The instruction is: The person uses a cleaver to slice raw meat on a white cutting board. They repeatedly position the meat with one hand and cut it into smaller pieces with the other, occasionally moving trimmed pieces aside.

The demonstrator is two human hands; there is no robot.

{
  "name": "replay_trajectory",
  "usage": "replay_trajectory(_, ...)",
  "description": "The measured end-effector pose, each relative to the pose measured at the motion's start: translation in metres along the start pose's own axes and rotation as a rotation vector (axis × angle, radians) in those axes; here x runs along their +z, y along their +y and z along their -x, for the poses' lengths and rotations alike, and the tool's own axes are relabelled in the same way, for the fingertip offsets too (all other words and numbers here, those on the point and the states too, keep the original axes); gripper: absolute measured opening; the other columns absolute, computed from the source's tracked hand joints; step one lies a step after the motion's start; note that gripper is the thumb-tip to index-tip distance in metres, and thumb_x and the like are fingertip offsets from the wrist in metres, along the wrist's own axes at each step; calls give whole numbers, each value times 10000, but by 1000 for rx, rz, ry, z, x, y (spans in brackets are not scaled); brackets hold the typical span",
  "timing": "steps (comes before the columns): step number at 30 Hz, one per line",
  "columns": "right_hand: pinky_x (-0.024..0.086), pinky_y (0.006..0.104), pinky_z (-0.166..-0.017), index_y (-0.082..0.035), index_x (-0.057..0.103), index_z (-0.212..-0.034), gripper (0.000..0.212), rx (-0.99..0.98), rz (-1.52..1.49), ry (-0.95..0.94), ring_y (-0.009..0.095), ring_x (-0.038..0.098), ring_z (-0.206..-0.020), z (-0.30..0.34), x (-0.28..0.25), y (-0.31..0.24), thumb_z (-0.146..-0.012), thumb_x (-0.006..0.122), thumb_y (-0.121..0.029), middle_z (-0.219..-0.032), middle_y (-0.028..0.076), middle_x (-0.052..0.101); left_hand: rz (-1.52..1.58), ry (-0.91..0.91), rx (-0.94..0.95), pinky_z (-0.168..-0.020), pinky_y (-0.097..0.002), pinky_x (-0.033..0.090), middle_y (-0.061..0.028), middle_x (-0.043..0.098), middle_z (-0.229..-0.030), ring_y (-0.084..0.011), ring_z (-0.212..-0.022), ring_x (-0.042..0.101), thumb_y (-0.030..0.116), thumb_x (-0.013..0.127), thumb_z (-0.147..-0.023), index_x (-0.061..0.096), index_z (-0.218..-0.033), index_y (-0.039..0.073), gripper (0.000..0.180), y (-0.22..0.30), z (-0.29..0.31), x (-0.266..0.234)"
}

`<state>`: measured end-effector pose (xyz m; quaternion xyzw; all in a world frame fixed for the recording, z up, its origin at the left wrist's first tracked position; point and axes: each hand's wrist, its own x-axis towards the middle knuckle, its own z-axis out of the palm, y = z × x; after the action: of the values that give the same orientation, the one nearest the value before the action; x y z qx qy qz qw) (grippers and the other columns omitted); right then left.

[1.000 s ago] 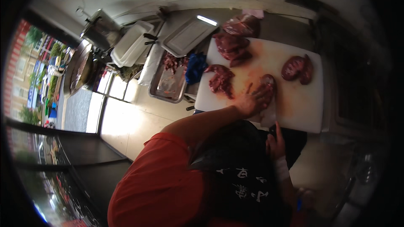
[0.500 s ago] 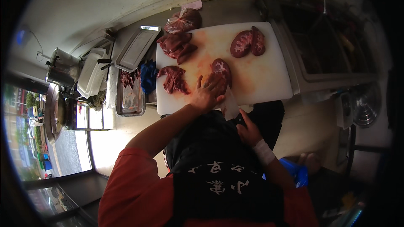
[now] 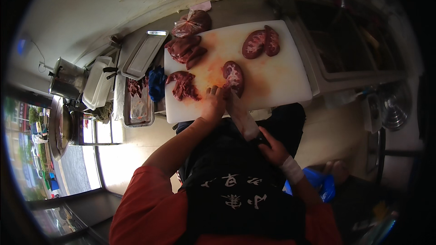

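Observation:
A halved kidney [image 3: 233, 76], cut face up with pale tissue showing, lies near the front middle of the white cutting board [image 3: 277, 90]. My left hand [image 3: 213, 106] is at its lower left edge, fingers curled and pinched together; what they grip is hidden. Wrapped around the dark handle, my right hand [image 3: 272, 149] holds a broad-bladed kitchen knife [image 3: 243, 120]. The knife's tip touches or nearly touches the kidney's lower end, beside my left fingers. Dark red trimmings [image 3: 183, 86] lie in a heap left of my left hand.
Two kidney halves [image 3: 254, 44] lie at the board's far right. Meat pieces [image 3: 185, 51] and a plastic bag of meat [image 3: 193, 22] are at the far left. Metal trays [image 3: 144, 54], a blue cloth-like bundle [image 3: 157, 84] and a sink [image 3: 345, 75] flank the board.
My left hand has drawn back from lying spread over the kidney to a pinch at its lower edge, uncovering the cut face. The knife blade has shifted slightly left and lies more slanted.

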<state>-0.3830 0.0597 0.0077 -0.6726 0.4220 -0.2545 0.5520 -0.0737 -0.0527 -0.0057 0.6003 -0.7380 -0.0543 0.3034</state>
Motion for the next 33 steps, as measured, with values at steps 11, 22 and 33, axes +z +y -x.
replay_trajectory(11,521,282,-775,-151,363,-1657,696,219,-178,60,90,575,-767,-1,-17,-30,-1009,614,-109,-935,52,657,564,12,-501,-757,-315,578,-93,704,-971,-175,-850,679,-79,649,-879,671,-1119,2,254,-25,-1,-27)
replay_trajectory(22,512,427,-1061,-98,359,-1633,727,-55,77,109,410,636,-1297,-84,33,-21,-984,686,-89,-1483,273,574,927,87,-664,-681,-302,585,-112,698,-963,-180,-808,691,-136,613,-905,648,-1150,-36,267,-31,-10,-57)
replay_trajectory(33,445,260,-536,-138,268,-1685,708,241,-406,218,82,503,-565,-18,2,-44,-1049,578,-123,-747,7,565,59,75,-65,-1010,-470,499,-174,672,-1162,-411,-1125,618,48,732,-851,697,-1155,38,306,-40,-32,-66)
